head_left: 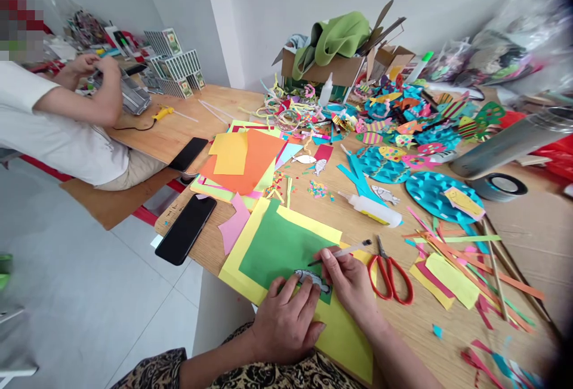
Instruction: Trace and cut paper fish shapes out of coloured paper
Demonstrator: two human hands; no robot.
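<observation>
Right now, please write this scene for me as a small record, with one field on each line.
Left hand: the left hand rests its fingers on a fish cut-out
Right hand: the right hand holds a pen, dark tip near the cut-out
Under the cut-out: green sheet, lying over yellow paper
Right of the right hand: red-handled scissors on the wooden table
Beyond the scissors: white bottle, on its side
Table's left edge: black phone
Nearby: another person, seated, in a white top

bright, soft light; right-hand corners darken, plastic bags (505, 49) blur, top left is pixelated.
</observation>
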